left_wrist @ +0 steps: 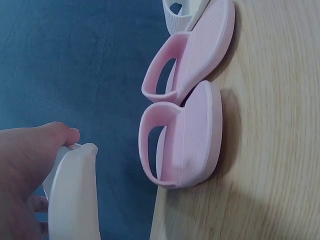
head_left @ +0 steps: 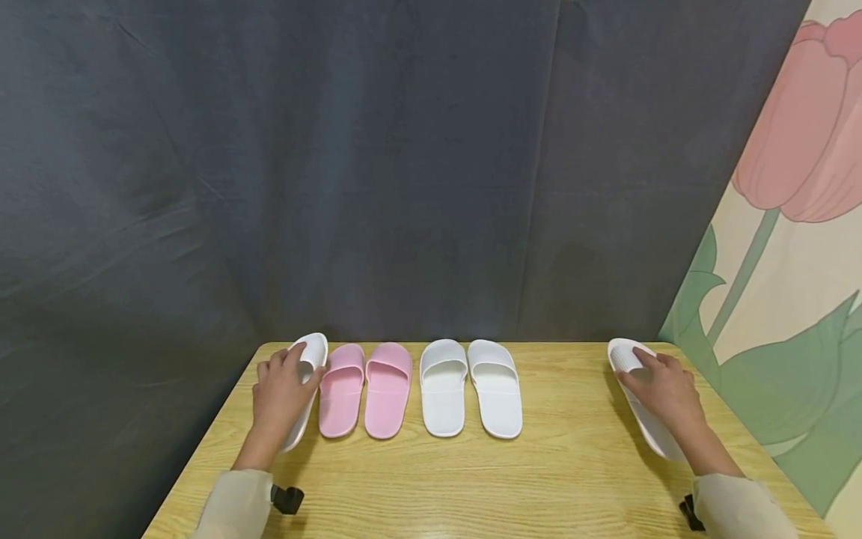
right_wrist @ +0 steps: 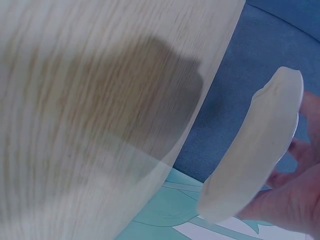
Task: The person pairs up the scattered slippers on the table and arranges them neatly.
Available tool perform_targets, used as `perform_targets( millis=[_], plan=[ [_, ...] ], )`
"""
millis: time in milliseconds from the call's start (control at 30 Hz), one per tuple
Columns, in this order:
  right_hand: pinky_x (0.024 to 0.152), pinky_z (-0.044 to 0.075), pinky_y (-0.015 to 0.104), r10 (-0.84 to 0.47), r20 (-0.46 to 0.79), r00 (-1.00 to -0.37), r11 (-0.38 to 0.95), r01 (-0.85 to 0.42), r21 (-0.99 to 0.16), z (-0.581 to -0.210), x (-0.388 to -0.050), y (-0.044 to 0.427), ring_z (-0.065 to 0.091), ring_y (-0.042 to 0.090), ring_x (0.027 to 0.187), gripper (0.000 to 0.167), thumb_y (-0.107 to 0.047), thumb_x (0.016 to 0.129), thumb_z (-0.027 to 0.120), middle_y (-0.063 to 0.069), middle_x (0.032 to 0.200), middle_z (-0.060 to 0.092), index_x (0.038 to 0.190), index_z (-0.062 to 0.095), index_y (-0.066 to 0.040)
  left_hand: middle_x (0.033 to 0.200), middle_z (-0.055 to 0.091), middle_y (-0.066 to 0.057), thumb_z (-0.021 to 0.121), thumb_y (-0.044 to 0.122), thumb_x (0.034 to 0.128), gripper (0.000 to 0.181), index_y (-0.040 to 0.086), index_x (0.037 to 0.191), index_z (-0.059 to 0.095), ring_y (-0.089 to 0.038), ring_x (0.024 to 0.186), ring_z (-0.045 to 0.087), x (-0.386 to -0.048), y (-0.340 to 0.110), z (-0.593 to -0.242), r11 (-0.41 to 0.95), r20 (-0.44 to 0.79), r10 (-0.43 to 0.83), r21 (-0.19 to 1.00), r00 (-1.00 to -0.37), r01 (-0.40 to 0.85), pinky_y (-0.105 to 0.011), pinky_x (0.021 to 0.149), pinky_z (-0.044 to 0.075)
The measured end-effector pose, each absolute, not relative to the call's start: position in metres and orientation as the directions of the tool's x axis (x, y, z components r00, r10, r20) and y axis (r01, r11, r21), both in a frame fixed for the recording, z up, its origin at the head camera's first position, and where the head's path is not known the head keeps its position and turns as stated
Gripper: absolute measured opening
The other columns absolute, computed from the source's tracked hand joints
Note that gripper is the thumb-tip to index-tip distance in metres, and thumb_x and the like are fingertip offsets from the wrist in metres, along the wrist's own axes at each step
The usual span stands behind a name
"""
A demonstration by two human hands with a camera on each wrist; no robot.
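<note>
At the table's left end, the left hand [head_left: 279, 389] has thumb and fingers clamped across a white slipper [left_wrist: 75, 195], held tilted. At the right end, the right hand [head_left: 668, 395] likewise grips a second white slipper [right_wrist: 257, 145] across its width; this one is off the surface, its shadow falling on the wood. Between the hands, toes toward the back edge: two pink slippers [head_left: 387, 408] just beside the left-hand slipper, then a white pair [head_left: 443, 412]. Wooden table [head_left: 552, 471]; dark cloth [head_left: 404, 165] behind; tulip mural [head_left: 795, 120] at right.
</note>
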State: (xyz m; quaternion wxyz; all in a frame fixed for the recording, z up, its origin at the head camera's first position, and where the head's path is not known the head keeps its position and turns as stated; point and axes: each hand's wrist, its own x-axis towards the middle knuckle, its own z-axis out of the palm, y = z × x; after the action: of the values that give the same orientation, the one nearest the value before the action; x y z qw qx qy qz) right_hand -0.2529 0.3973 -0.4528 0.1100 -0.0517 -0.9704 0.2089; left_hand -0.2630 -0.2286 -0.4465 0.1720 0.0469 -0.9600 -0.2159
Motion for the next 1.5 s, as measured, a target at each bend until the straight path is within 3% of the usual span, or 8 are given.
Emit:
perform_targets(
  millis=[1500],
  plan=[
    [0.079, 0.043, 0.071, 0.136, 0.187, -0.973, 0.898, 0.042, -0.437, -0.446, -0.254, 0.375, 0.037, 0.069, 0.117, 0.077, -0.049, 0.096, 0.062, 0.045, 0.14, 0.033, 0.149, 0.04, 0.002, 0.142, 0.047, -0.025, 0.07, 0.044, 0.0912, 0.069, 0.016, 0.15, 0.046, -0.047, 0.125, 0.042, -0.269, -0.178, -0.444, 0.881, 0.327, -0.128, 0.471, -0.936, 0.044, -0.068, 0.093, 0.042]
  ],
)
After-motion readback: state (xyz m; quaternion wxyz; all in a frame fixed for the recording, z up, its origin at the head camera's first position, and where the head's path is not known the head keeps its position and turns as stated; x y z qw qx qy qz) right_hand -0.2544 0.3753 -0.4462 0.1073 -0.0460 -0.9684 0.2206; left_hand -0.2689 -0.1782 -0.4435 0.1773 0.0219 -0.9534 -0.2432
